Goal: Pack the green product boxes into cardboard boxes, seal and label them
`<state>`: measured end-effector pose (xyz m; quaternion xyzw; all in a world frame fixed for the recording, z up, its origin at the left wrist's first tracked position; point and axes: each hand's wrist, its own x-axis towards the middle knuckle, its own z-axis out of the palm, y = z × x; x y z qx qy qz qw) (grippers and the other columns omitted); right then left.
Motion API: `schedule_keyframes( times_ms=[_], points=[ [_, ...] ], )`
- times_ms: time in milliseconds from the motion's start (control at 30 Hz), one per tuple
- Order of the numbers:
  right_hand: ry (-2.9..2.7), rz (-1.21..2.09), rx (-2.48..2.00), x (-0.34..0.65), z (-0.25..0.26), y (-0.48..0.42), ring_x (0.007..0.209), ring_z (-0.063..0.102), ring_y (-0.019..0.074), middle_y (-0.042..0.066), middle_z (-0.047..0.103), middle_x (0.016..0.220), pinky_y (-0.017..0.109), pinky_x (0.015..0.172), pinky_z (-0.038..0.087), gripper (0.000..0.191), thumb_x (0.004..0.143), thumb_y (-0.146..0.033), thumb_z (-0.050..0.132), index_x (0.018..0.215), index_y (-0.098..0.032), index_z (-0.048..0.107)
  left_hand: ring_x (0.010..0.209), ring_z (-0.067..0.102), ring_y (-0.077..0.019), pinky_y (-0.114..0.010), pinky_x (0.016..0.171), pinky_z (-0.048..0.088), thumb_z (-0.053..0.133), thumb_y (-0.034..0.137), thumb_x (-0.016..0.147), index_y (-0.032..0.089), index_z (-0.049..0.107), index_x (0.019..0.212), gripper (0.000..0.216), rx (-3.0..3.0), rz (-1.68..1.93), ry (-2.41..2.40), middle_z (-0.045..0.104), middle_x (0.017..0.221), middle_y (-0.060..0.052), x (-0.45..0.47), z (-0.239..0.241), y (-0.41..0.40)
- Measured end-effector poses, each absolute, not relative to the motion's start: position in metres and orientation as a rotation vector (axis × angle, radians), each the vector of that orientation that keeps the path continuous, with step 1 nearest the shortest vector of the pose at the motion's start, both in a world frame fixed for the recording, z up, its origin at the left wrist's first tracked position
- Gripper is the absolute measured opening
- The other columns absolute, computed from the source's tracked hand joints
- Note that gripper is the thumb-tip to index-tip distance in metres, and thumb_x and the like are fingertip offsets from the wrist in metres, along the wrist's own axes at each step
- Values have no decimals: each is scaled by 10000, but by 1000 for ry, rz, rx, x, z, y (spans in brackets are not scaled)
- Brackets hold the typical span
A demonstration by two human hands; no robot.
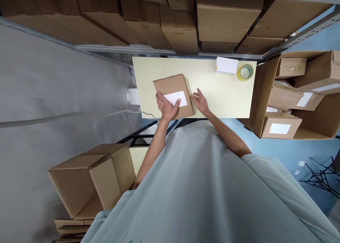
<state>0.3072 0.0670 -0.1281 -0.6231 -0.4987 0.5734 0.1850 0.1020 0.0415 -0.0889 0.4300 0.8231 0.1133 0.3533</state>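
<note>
A closed brown cardboard box (173, 86) with a white label (176, 97) on top lies on the pale yellow table (220, 97). My left hand (166, 106) rests flat on the box's near part, fingers spread, fingertips touching the label. My right hand (200, 101) lies open at the box's right edge, fingers against its side. Neither hand grips anything.
A white pad of labels (226, 65) and a roll of tape (245, 72) sit at the table's far right. A large open carton (305, 94) with several labelled boxes stands to the right, an open carton (92, 179) on the floor at left. Shelves of boxes (186, 20) stand behind.
</note>
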Motion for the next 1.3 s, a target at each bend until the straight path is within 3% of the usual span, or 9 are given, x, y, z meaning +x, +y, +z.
schedule_keyframes(
  times_ms=[100, 267, 467, 567, 767, 967, 1067, 1167, 1300],
  points=[
    [-1391, 1749, -1651, 294, -122, 54, 1541, 611, 298, 141, 643, 1653, 497, 1323, 496, 850, 1118, -808, 372, 1711, -211, 494, 1792, 58, -454, -643, 1436, 103, 812, 705, 875, 33, 17, 1818, 1404, 1119, 285, 2128, 53, 1890, -336, 103, -88, 41],
    [-1246, 1815, -1709, 268, -124, 61, 1778, 260, 277, 141, 353, 1871, 548, 1461, 229, 1019, 1094, -865, 397, 1824, -166, 265, 1781, 86, -471, -648, 1433, 117, 830, 681, 864, 12, 20, 1816, 1418, 1103, 311, 2108, 93, 1871, -355, 103, -86, 42],
    [-1349, 1778, -1766, 278, -114, 74, 1771, 294, 297, 166, 321, 1884, 635, 1424, 304, 901, 1146, -700, 400, 1839, -152, 225, 1789, 87, -440, -600, 1448, 114, 885, 593, 837, 52, 51, 1817, 1396, 1038, 446, 2043, 128, 1872, -333, 109, -82, 43],
    [-1565, 1570, -1773, 302, -96, 74, 1793, 221, 310, 148, 299, 1896, 625, 1452, 238, 860, 1158, -649, 398, 1848, -169, 218, 1795, 137, -377, -497, 1457, 159, 903, 492, 834, 46, 44, 1810, 1374, 930, 530, 1963, 171, 1869, -323, 127, -81, 42],
    [-2193, 1141, -1594, 348, -46, 69, 1805, 149, 348, 131, 242, 1914, 623, 1469, 183, 747, 1159, -431, 439, 1836, -155, 288, 1641, 520, -318, -500, 1390, 373, 770, 440, 969, 133, 279, 1766, 985, 779, 574, 1589, 494, 1762, -248, 160, -72, 33],
    [-2467, 1103, -1384, 353, -32, 44, 1797, 189, 280, 84, 314, 1889, 576, 1487, 186, 691, 1124, -187, 343, 1815, -193, 366, 1810, 139, -279, -429, 1468, 149, 589, 506, 1087, 135, 209, 1820, 905, 966, 708, 1864, 160, 1929, -189, 130, -55, 53],
    [-2491, 1049, -1404, 354, -33, 38, 1797, 182, 291, 108, 277, 1900, 552, 1493, 162, 691, 1157, -318, 392, 1824, -150, 324, 1783, 244, -343, -448, 1458, 202, 733, 639, 997, 91, 261, 1801, 1082, 1147, 614, 1804, 268, 1885, -250, 127, -48, 71],
    [-2440, 942, -1553, 354, -34, 37, 1804, 140, 336, 155, 223, 1908, 598, 1483, 149, 754, 1175, -473, 427, 1824, -108, 305, 1680, 446, -430, -501, 1380, 386, 902, 697, 829, 79, 355, 1748, 1235, 1184, 462, 1839, 450, 1784, -288, 140, -42, 79],
    [-2441, 867, -1687, 349, -35, 37, 1807, 126, 337, 123, 197, 1918, 605, 1477, 136, 695, 1202, -472, 369, 1821, -157, 343, 1474, 669, -415, -480, 1224, 544, 933, 676, 809, 175, 529, 1601, 1021, 1206, 396, 1946, 702, 1561, -201, 154, -40, 79]
  ],
)
